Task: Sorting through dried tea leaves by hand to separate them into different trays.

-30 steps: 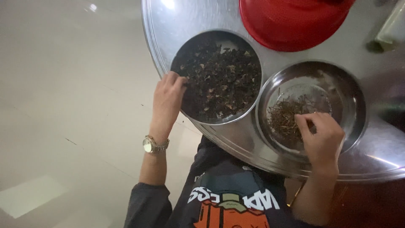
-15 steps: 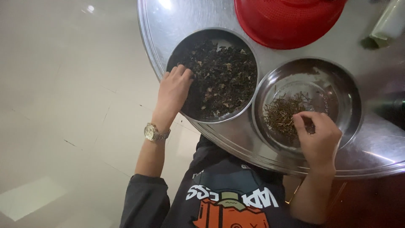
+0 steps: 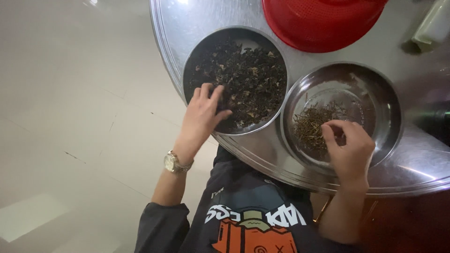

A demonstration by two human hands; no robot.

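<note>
Left hand (image 3: 202, 116), grip spread open, rests in the bowl of dark dried leaves (image 3: 243, 77); right hand (image 3: 349, 147) pinches thin stems (image 3: 313, 125), likely light and brittle.

A round metal tray (image 3: 187, 56) lies on the surface (image 3: 412, 211) and carries all the vessels. On its left part sits a metal bowl (image 3: 197, 51) holding a heap of dried leaves (image 3: 251, 84). Just to the right of that bowl, nearer the tray's front rim, sits a second metal bowl (image 3: 379, 98) with a small pile of thin stems (image 3: 314, 124) in its left half. Behind both bowls, at the tray's far side, stands a plastic colander (image 3: 323, 23).

The left hand (image 3: 201, 119) rests over the near left rim of the leaf bowl, its fingers (image 3: 212, 96) in the leaves. The right hand (image 3: 349, 150) hangs over the near part of the stem bowl. The floor (image 3: 70, 117) lies to the left of the tray.
</note>
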